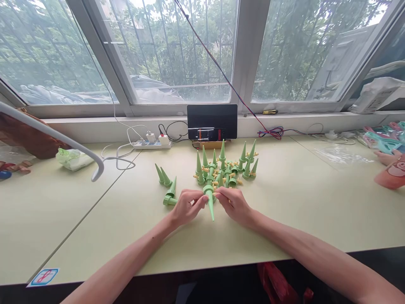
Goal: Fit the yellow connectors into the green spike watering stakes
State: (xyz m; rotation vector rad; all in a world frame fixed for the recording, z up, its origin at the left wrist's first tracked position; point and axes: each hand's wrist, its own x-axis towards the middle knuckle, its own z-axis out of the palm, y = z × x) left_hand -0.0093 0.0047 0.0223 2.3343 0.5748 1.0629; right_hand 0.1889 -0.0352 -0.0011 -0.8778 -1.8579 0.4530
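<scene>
A green plant watering spike points toward me, its tip low and its wide ribbed collar at the top. My left hand is closed, its thumb and fingers pinching the collar from the left. On the other side, my right hand pinches a small yellow valve piece against the collar; the fingers cover most of that piece. Behind both hands stand several green spikes, many with yellow valves in their sides. More green spikes without visible valves stand and lie to the left of my left hand.
A dark tablet with a phone before it leans by the window. A power strip with plugs and white cables lies back left, beside a tissue pack. Another person's hand shows at the right edge, near a reddish cup.
</scene>
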